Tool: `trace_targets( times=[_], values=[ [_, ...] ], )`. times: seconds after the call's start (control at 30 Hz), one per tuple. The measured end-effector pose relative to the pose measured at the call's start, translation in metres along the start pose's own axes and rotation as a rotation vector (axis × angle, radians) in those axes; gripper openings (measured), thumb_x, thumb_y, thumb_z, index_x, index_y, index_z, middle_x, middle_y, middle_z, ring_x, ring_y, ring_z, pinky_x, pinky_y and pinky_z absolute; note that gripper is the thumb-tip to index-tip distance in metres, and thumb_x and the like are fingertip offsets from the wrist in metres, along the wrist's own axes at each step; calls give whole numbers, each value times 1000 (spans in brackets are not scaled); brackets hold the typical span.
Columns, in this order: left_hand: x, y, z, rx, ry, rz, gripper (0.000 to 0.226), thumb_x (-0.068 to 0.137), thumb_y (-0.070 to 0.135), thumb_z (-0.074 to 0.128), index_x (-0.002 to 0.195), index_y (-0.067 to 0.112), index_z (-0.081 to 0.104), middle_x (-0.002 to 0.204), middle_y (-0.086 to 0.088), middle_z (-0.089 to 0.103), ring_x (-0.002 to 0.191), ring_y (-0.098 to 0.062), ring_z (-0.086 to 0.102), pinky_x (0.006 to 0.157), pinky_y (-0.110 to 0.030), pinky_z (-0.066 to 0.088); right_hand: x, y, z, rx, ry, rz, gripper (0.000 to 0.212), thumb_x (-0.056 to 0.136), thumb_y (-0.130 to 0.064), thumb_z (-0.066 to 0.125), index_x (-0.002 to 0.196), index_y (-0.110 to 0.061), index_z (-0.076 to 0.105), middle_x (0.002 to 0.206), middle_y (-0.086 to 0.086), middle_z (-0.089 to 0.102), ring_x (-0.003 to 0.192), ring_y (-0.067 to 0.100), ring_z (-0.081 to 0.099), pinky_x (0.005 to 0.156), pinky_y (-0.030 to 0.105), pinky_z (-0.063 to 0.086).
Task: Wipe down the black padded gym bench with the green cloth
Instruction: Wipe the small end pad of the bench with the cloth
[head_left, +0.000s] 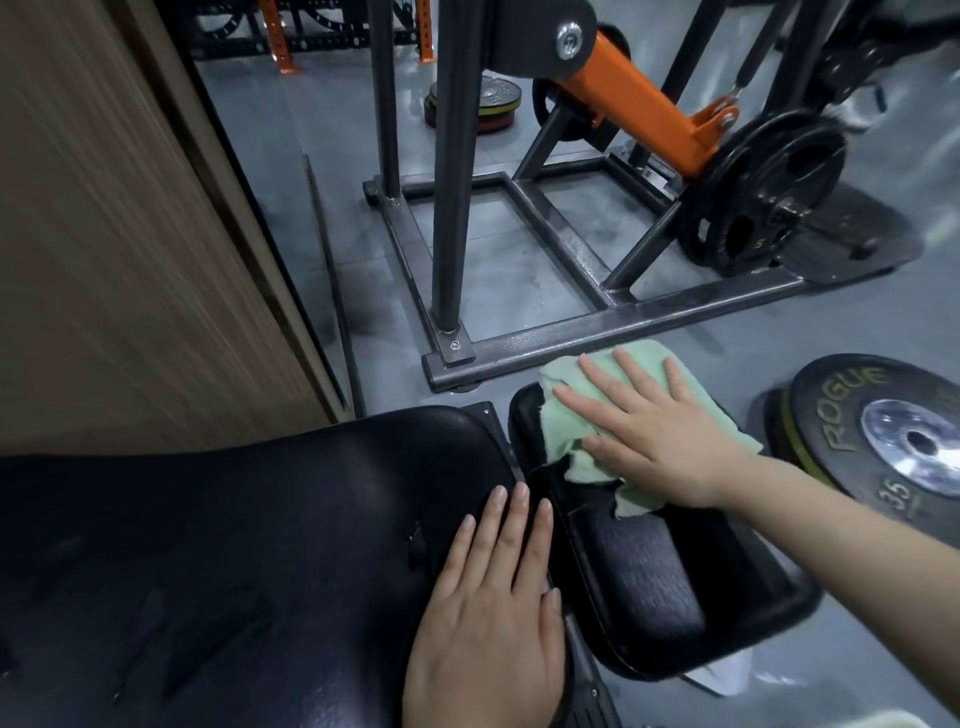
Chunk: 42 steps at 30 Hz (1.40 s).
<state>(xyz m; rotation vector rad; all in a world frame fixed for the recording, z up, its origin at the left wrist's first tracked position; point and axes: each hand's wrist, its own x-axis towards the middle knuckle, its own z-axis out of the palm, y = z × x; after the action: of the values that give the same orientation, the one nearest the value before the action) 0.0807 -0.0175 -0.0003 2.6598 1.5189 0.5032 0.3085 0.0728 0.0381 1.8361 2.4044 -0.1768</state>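
Bench, black padded, two sections: long pad (234, 561) filling the frame from 6 to 9 o'clock, small seat pad (649, 571) at about 4 o'clock of centre, a narrow gap between them. Upholstery reads as smooth vinyl over foam; likely firm with slight give, and slick once damp. Green cloth (582, 415): soft, light, limp terry, bunched on the seat pad's far end and overhanging its edge at 12 o'clock; best worked under a flat palm rather than pinched. Right hand (660, 436): fingers spread, pressed flat on the cloth, gripping nothing. Left hand (493, 608): flat and spread on the long pad's near corner, apparently bracing. Hands well apart. Edges: seat pad rim rounded, dropping to grey floor (332, 171). Obstructions: steel machine frame (597, 332) just beyond the cloth at 12 o'clock; weight plate (893, 447) near at 3 o'clock; wooden panel (104, 234) at 9 o'clock. Freest stroke: back toward the body.
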Motion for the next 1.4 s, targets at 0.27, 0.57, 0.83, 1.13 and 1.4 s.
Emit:
trace_targets(
  times=[0.27,0.57,0.83,1.13,1.4],
  values=[
    [0,0,-2,13,-38,-6,59,85,34,38,137,8,50,146,-9,43,136,-23,39,104,-40,28,-9,-27,3,56,-14,123,68,61,-78,-32,127,-65,-27,157,-18,-19,145,24,-23,112,60,-10],
    [-3,0,-3,11,-37,-23,60,88,34,37,139,3,44,148,-9,40,138,-22,36,106,-39,25,-63,-50,10,28,-33,95,62,79,-77,-15,140,-63,-11,157,-16,-18,144,31,-21,111,67,-4],
    [-4,2,-3,29,-54,-44,59,91,34,34,139,1,43,149,-12,37,139,-22,34,107,-38,23,-23,-66,7,14,-26,114,71,74,-70,-10,144,-57,-5,158,-14,-20,144,27,-24,109,66,-9],
    [-3,2,-3,8,-69,-49,61,87,33,36,137,0,46,148,-12,40,138,-22,36,107,-38,23,-54,-91,8,256,15,247,60,74,-60,-20,133,-63,-13,150,-27,-24,141,11,-31,112,53,-20],
    [-2,2,-5,-39,-44,-42,61,88,32,35,138,1,45,146,-11,43,136,-24,39,104,-38,26,-49,-120,-2,629,29,316,64,83,-64,-12,145,-52,-6,155,-24,-11,141,4,-26,112,46,-24]
  ],
)
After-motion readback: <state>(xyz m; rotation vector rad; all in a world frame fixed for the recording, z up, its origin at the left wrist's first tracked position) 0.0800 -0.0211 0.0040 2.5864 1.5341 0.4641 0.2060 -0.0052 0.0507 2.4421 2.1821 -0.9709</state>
